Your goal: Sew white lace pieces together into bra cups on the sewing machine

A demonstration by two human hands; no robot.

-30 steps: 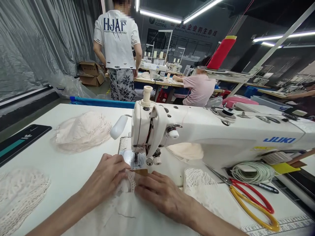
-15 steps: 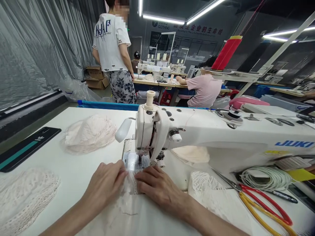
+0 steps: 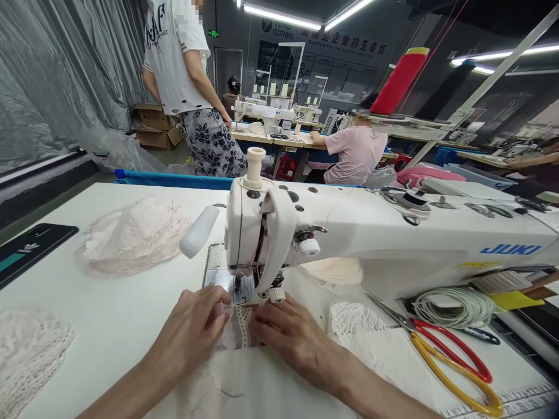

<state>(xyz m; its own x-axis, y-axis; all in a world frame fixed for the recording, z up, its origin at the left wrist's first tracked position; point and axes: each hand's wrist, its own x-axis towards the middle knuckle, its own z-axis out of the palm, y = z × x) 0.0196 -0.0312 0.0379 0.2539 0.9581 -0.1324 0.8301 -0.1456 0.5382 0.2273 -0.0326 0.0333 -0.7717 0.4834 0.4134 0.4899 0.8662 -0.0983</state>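
White lace (image 3: pixel 245 327), lengthwise toward machine (image 3: pixel 358 224), left hand (image 3: pixel 192 319) pinching cloth (image 3: pixel 225 338), right hand (image 3: pixel 301 340), grip unclear

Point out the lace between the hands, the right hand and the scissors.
Lace (image 3: pixel 244 326): head view, on its openwork strip.
Right hand (image 3: pixel 298 337): head view, on its back.
Scissors (image 3: pixel 411 327): head view, where blades meet handles.

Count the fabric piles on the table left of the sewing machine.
2: a pale pile beyond the left hand, and a lacy pile cut off by the picture's left edge. More may be outside the frame.
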